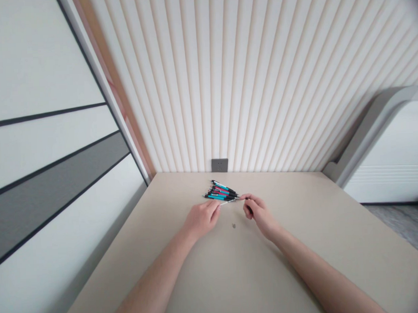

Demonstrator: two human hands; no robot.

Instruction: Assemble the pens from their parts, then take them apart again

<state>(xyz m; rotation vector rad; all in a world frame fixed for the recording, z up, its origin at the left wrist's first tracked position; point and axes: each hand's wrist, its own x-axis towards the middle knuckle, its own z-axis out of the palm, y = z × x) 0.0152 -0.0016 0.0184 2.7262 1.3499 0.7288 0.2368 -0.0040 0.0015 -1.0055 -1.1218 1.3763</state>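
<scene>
My left hand point(204, 217) is closed, its thumb and fingers pinching a thin whitish pen part point(226, 203) that points toward my right hand. Across from it, my right hand point(257, 211) curls around a small dark piece point(249, 209), most of it hidden by the fingers. Its index finger reaches out to the far end of the thin part. Just beyond both hands lie several pens point(220, 190) with blue, red and black barrels, bunched with their tips to the right. A tiny greyish piece point(233, 225) rests on the table between my wrists.
The beige table point(214, 276) meets a ribbed cream wall point(206, 83) at its back edge. A dark socket point(219, 165) sits low on that wall. White and grey cabinet panels point(56, 158) stand along the left, and a white curved furniture panel point(392, 153) is at the right.
</scene>
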